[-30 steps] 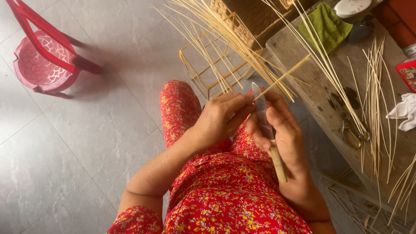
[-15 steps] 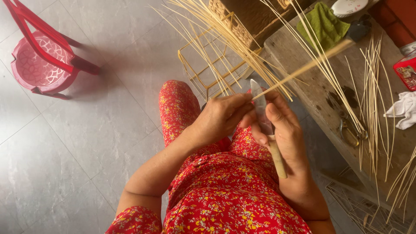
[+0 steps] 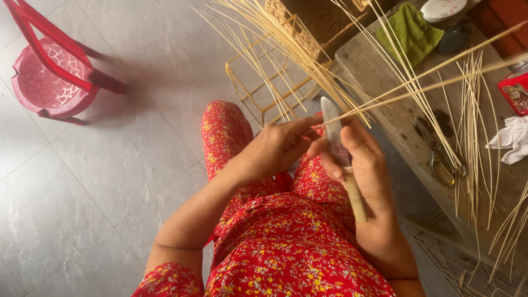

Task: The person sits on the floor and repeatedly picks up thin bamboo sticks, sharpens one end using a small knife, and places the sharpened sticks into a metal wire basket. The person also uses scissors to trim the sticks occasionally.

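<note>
My right hand (image 3: pixel 366 181) grips a knife (image 3: pixel 336 146) with a pale wooden handle, its blade pointing up and away. My left hand (image 3: pixel 278 147) pinches the near end of a long thin bamboo strip (image 3: pixel 429 82) against the blade. The strip runs up to the right over the wooden bench (image 3: pixel 385 82). Both hands are above my lap, which is covered by a red flowered dress (image 3: pixel 286 242).
Many loose bamboo strips (image 3: pixel 286 44) fan out ahead and lie on the bench. A yellow wire frame (image 3: pixel 258 93) stands on the grey tile floor. A red plastic chair (image 3: pixel 49 77) is at far left. Scissors (image 3: pixel 440 165), a white cloth (image 3: pixel 511 140) and a green cloth (image 3: pixel 410 30) rest on the bench.
The strip has been drawn farther through the blade and now reaches higher to the right. Both hands have stayed over my lap.
</note>
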